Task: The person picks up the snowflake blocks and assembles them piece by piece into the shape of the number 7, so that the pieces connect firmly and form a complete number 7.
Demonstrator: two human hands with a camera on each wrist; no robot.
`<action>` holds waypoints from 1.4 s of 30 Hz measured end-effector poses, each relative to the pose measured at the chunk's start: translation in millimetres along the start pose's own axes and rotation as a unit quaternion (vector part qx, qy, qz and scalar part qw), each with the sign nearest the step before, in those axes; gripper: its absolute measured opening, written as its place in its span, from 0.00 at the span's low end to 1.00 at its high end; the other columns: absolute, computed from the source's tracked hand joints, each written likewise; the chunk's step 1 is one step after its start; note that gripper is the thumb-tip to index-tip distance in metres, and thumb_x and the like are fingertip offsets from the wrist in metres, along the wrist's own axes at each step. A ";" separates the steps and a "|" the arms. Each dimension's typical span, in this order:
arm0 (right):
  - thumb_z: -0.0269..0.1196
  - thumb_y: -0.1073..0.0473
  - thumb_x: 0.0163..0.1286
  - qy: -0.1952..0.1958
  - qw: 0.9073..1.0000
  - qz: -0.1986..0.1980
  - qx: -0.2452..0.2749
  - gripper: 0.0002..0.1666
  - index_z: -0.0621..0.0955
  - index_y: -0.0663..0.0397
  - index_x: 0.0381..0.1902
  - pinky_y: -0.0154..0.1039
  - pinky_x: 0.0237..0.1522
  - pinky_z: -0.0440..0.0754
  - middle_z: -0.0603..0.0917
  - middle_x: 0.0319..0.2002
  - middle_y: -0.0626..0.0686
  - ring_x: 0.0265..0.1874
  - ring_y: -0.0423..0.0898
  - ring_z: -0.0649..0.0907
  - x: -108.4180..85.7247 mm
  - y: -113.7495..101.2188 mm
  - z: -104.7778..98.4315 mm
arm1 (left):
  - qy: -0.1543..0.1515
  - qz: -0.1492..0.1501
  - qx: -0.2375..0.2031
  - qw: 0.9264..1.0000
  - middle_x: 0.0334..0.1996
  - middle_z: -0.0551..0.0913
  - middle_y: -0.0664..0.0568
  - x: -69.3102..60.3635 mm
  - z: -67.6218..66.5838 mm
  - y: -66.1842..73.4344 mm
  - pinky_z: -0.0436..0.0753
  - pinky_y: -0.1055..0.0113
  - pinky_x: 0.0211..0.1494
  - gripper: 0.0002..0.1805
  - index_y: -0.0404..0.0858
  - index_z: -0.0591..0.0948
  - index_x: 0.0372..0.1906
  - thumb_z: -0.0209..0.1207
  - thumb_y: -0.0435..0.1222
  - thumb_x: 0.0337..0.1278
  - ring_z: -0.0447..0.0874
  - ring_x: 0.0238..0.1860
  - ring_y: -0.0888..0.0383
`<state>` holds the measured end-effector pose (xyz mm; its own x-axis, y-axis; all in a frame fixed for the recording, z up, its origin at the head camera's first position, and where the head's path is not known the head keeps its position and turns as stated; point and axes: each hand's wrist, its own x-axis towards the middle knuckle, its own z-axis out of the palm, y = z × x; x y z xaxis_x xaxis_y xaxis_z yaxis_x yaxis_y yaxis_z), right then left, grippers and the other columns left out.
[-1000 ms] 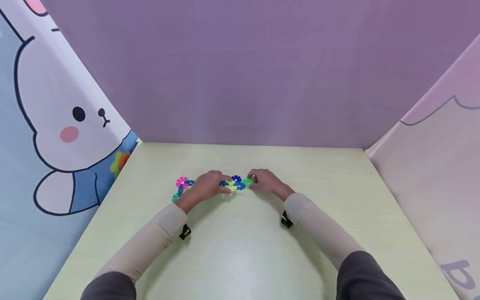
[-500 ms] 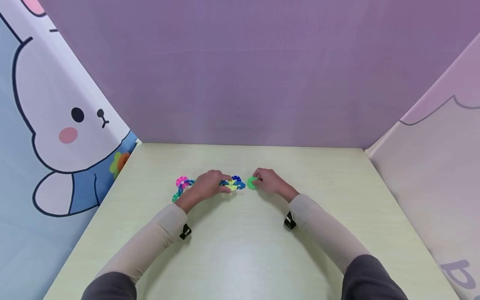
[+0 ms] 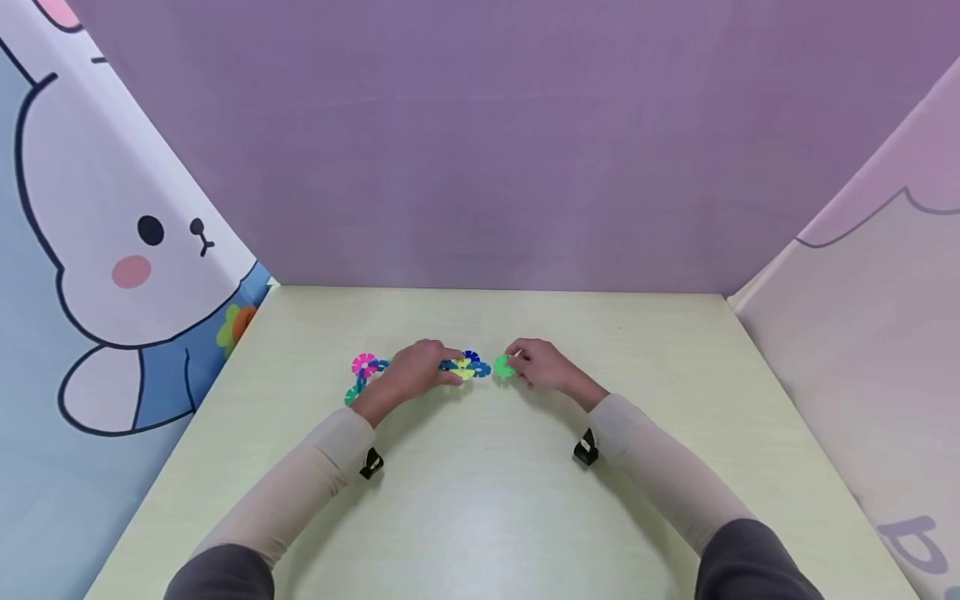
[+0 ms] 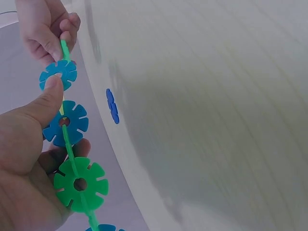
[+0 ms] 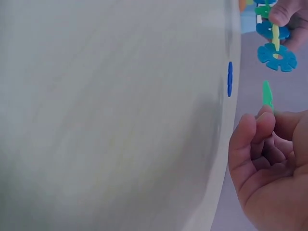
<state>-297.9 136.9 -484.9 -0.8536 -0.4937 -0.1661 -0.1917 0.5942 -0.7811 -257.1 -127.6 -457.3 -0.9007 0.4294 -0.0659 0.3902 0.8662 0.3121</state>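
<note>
My left hand (image 3: 411, 371) holds a chain of slotted plastic discs between thumb and fingers. Near its thumb are a yellow disc (image 3: 464, 372) and the blue end disc (image 3: 482, 370); a green disc (image 4: 82, 185) follows further down the chain in the left wrist view. Past the wrist, the chain goes on to a pink disc (image 3: 363, 364) and a green one (image 3: 351, 395). My right hand (image 3: 542, 365) pinches a loose bright green disc (image 3: 503, 366), turned edge-on in the right wrist view, a small gap from the blue end disc.
A single dark blue disc (image 5: 230, 79) lies on the pale tabletop (image 3: 480, 483), beyond the chain. Behind the table rises a purple backdrop (image 3: 480, 167). Printed panels flank both sides, the left one with a cartoon rabbit (image 3: 97, 200).
My right hand has drawn slightly right with the green disc, which stood against the blue end disc a second ago and is now apart from it. My left hand has stayed in place.
</note>
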 end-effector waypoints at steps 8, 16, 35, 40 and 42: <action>0.54 0.57 0.81 -0.012 0.999 -0.004 0.035 0.14 0.80 0.55 0.57 0.39 0.29 0.85 0.83 0.34 0.57 0.23 0.44 0.80 -5.3 0.7 -0.6 | 0.004 0.006 0.006 1.000 0.54 0.88 0.49 0.4 1.4 -1.8 0.84 0.53 0.60 0.28 0.48 0.82 0.65 0.70 0.49 0.60 0.85 0.55 0.49; 0.55 0.59 0.81 -0.023 0.998 -0.009 0.060 0.14 0.80 0.56 0.57 0.41 0.31 0.85 0.83 0.34 0.59 0.24 0.45 0.79 -7.0 -2.0 1.3 | 0.007 0.008 0.004 1.000 0.54 0.88 0.49 -0.2 1.6 -1.1 0.84 0.53 0.60 0.29 0.47 0.82 0.65 0.70 0.49 0.60 0.85 0.55 0.49; 0.55 0.59 0.81 -0.022 0.996 0.000 0.081 0.14 0.80 0.57 0.57 0.41 0.31 0.87 0.83 0.33 0.57 0.24 0.45 0.80 -7.2 -5.5 8.9 | 0.010 0.014 0.006 1.000 0.54 0.88 0.48 -2.9 0.8 1.4 0.84 0.52 0.61 0.28 0.46 0.82 0.64 0.69 0.49 0.60 0.85 0.56 0.49; 0.55 0.60 0.81 -0.021 0.995 0.006 0.094 0.14 0.80 0.58 0.57 0.42 0.33 0.87 0.83 0.35 0.58 0.25 0.44 0.80 -8.7 -8.4 11.7 | 0.018 0.014 0.015 1.000 0.53 0.88 0.48 -5.0 0.4 2.4 0.85 0.53 0.59 0.28 0.47 0.83 0.64 0.70 0.49 0.59 0.85 0.54 0.49; 0.55 0.60 0.80 -0.018 0.995 0.006 0.097 0.14 0.80 0.58 0.57 0.42 0.34 0.88 0.83 0.35 0.58 0.25 0.44 0.81 -9.7 -10.3 12.4 | 0.025 0.017 0.020 0.999 0.51 0.89 0.48 -5.7 0.1 3.3 0.86 0.54 0.57 0.28 0.47 0.83 0.63 0.70 0.49 0.58 0.86 0.52 0.50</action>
<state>-281.7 127.7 -482.6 -0.8368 -0.5118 -0.1946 -0.0818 0.4683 -0.8798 -250.7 -127.2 -456.0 -0.8949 0.4462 -0.0074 0.4270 0.8611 0.2759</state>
